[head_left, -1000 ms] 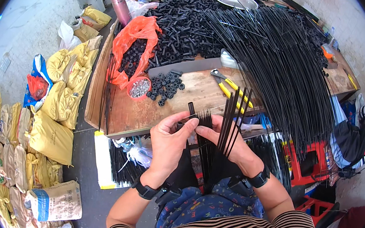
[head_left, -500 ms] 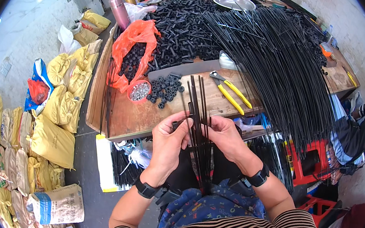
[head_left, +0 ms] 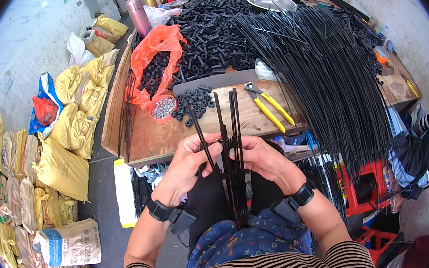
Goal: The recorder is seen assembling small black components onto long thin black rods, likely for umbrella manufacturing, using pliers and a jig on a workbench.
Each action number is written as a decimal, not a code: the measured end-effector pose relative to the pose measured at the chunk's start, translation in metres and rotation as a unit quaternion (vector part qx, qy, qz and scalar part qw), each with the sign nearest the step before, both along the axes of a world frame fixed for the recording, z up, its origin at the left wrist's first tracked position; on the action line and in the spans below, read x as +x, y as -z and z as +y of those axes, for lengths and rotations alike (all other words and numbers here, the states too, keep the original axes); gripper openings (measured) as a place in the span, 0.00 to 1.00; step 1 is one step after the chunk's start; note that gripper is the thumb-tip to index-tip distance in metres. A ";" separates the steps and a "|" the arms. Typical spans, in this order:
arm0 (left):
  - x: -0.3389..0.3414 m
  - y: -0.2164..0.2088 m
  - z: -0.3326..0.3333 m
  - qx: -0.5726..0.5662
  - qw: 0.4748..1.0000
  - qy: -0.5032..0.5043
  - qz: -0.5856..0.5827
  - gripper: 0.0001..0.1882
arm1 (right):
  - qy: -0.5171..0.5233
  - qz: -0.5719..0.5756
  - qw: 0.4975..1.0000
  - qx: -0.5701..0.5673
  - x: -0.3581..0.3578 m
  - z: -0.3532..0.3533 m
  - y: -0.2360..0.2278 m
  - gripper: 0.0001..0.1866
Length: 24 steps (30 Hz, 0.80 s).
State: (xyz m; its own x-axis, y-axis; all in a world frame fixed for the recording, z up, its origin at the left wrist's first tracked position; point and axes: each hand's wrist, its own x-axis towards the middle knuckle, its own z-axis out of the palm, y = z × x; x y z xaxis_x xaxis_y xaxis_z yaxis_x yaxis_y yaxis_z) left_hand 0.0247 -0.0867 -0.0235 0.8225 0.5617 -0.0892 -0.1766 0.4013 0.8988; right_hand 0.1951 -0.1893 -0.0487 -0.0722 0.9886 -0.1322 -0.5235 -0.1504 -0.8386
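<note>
Several thin black rods [head_left: 236,189] rise from my lap between my hands, their tips reaching over the table's near edge. My left hand [head_left: 193,158] is closed, thumb against forefinger, on a black rod [head_left: 198,127] that leans left, away from the others. From the other side my right hand [head_left: 259,157] pinches at the rods, its fingertips almost meeting the left ones. Anything small between the fingertips is too fine to make out. Beyond the hands lie black ring-shaped pieces [head_left: 194,102] and a red dish [head_left: 163,108] of small shiny parts.
Yellow-handled pincers [head_left: 270,107] lie on the wooden table [head_left: 145,134]. A large sheaf of black rods [head_left: 332,78] covers the right side, with heaped black tubular parts [head_left: 212,33] behind. A red plastic bag [head_left: 155,48] stands left. Yellow sacks [head_left: 65,164] line the floor; another person sits opposite.
My hands have come closer together. The rod at my left hand now tilts left, apart from the others. A fine strand seen between my hands earlier no longer shows clearly.
</note>
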 end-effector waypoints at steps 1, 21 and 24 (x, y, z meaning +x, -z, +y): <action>0.001 -0.002 0.004 -0.007 0.999 0.041 -0.024 0.09 | -0.023 0.035 0.999 0.019 -0.002 0.001 0.000 0.13; 0.032 -0.045 0.046 0.073 0.994 -0.042 -0.065 0.16 | -0.044 0.131 0.990 -0.002 -0.016 -0.009 0.001 0.13; 0.040 -0.030 0.043 -0.015 0.992 -0.058 -0.111 0.16 | -0.065 0.129 0.989 -0.009 -0.024 -0.010 -0.002 0.13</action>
